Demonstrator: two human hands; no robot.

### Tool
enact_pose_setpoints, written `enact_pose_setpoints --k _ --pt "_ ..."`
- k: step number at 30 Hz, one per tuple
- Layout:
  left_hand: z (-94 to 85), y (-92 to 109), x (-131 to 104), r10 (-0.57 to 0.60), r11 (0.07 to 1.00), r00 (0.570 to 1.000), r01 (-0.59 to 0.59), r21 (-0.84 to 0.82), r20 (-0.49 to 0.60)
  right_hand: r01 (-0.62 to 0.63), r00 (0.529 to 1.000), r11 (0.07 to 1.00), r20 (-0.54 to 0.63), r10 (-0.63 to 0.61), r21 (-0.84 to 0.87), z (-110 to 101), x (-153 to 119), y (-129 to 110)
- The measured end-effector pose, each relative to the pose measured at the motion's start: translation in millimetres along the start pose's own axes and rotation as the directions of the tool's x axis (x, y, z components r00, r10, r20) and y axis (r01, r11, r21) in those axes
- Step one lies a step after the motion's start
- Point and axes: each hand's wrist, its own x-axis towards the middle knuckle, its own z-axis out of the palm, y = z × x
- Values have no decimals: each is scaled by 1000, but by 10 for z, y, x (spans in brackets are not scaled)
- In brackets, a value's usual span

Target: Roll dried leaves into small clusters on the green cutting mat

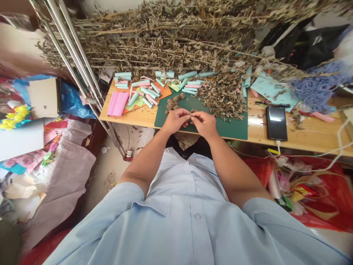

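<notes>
My left hand (176, 120) and my right hand (205, 124) meet fingertip to fingertip over the front edge of a green cutting mat (234, 129). Both are closed in a pinch around a small brownish bit of dried leaf (190, 117), mostly covered by the fingers. Just beyond my left hand lie several clumped balls of dried leaves (173, 103) on the mat. A loose heap of dried leaves (224, 97) spreads past my right hand.
Long dried plant stalks (165, 40) lie across the back. Blue and pink paper rolls (149, 92) and a pink paper stack (118, 103) are at left on the wooden table (143, 116). A plugged-in phone (276, 123) and purple cord (314, 86) lie right. Metal poles (74, 55) stand left.
</notes>
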Motion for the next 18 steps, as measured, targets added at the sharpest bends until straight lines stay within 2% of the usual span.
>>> enact_pose_setpoints --k 18 --pt "12 -112 3 25 1000 999 -25 19 -21 -25 1000 999 -19 24 -32 2 -5 -21"
